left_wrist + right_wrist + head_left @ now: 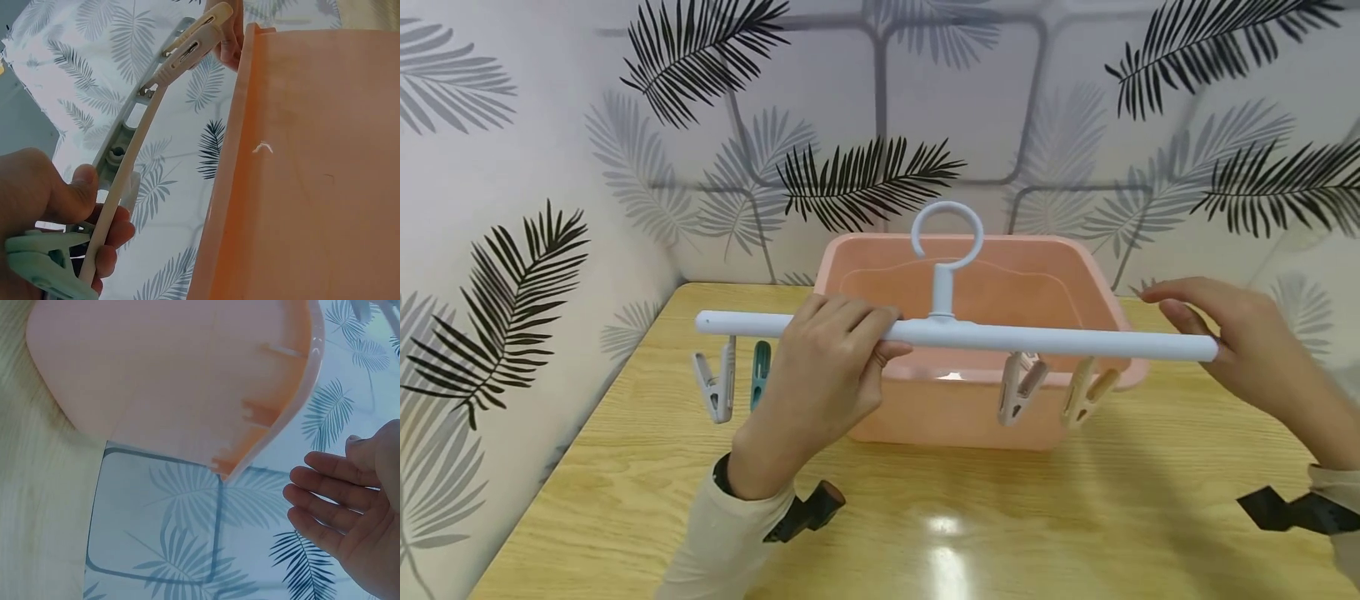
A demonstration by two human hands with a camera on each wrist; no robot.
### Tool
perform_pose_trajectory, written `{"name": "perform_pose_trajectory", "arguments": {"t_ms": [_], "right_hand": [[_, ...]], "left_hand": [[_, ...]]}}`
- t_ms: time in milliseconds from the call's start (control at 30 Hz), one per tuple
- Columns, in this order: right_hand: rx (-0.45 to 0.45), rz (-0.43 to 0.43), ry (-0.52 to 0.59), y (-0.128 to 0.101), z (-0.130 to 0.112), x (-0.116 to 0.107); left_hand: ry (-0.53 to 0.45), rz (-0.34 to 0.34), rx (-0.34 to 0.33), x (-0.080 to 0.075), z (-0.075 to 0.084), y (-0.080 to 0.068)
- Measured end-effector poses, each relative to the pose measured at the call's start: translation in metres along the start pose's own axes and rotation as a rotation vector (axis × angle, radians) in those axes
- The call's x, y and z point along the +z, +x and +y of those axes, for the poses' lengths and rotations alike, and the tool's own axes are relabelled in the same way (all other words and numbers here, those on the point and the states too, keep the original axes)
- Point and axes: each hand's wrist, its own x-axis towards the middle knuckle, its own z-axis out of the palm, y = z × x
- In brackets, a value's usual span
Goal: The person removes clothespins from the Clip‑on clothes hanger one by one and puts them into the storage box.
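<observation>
Hanger bar [1000, 337] hangs level over the pink basin [1097, 292]: left hand [820, 375] clenched around it, right hand [1247, 346] released, fingers steadying its end.

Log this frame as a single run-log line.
left hand: grips hanger bar | right hand: open, at bar's end | pegs: hanging | pink basin: behind, on table

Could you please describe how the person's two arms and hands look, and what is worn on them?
Both hands are bare: no gloves and no rings are visible on the left hand or the right hand. Each arm wears a cream long sleeve that ends at the wrist. A black strap with a black camera mount sits on the left wrist, and a similar black mount on the right.
</observation>
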Motion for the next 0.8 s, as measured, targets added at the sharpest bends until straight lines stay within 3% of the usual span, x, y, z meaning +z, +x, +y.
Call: {"name": "perform_pose_trajectory", "arguments": {"t_ms": [333, 500, 800], "right_hand": [[0.148, 0.014, 0.013, -0.038, -0.002, -0.012], [0.205, 0.024, 0.148, -0.049, -0.02, -0.009], [0.192, 0.014, 0.467, -0.049, -0.058, -0.003]], "left_hand": [[0.009, 0.001, -0.016, 0.005, 0.001, -0.001], [0.012, 0.0, -0.017, 0.005, -0.001, -0.001], [0.011, 0.005, -0.007, 0.005, 0.0, 0.001]]}}
